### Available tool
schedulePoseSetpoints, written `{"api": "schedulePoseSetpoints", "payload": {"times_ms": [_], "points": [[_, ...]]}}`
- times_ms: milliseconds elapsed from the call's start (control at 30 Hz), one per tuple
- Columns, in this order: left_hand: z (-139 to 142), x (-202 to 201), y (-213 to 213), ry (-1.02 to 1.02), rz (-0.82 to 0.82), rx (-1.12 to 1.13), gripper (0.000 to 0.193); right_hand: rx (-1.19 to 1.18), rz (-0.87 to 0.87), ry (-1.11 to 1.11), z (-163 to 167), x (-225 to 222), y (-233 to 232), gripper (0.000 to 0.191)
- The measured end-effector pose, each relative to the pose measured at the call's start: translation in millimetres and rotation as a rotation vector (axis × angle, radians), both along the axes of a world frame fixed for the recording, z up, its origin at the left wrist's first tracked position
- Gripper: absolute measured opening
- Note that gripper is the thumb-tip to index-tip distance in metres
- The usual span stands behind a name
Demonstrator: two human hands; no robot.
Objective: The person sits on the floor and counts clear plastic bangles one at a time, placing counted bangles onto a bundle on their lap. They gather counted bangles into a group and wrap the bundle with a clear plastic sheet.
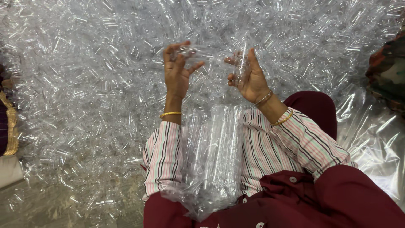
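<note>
My left hand [176, 69] is raised over a huge heap of small clear plastic tubes [97, 84], its fingers curled around one clear tube [192, 51]. My right hand [249, 76] is lifted beside it, gripping another clear tube [241, 63] upright between thumb and fingers. The two hands are a short gap apart. Between my forearms, resting on my lap, stands a clear plastic bag [211, 160] packed with upright clear tubes. Both wrists wear gold bangles and striped sleeves.
The heap of clear tubes fills the floor ahead and to both sides. A crinkled clear plastic sheet [375, 139] lies at the right. Another person's dark clothing with gold trim [8, 122] shows at the left edge, patterned cloth [388, 71] at the right edge.
</note>
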State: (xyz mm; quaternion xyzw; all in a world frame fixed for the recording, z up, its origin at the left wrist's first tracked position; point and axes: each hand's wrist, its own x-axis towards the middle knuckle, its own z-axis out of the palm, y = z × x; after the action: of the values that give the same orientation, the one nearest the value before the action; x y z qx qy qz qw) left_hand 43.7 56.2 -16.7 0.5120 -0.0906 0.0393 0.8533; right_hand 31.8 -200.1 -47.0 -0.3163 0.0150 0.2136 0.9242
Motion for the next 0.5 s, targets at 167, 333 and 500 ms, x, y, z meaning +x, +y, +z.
{"api": "schedulePoseSetpoints", "payload": {"times_ms": [167,333,500], "points": [[22.7,-10.3,-11.1,-0.03,-0.122,-0.001,0.025,0.044,-0.001,-0.029,-1.7,1.4,-5.2,0.062],[25.5,-13.4,-17.3,-0.04,-0.216,-0.106,0.024,0.091,0.017,-0.07,-4.4,2.7,-6.6,0.062],[14.9,-7.3,-18.9,-0.067,-0.167,0.26,0.039,0.254,0.218,-0.085,-7.2,2.6,-5.0,0.065]]}}
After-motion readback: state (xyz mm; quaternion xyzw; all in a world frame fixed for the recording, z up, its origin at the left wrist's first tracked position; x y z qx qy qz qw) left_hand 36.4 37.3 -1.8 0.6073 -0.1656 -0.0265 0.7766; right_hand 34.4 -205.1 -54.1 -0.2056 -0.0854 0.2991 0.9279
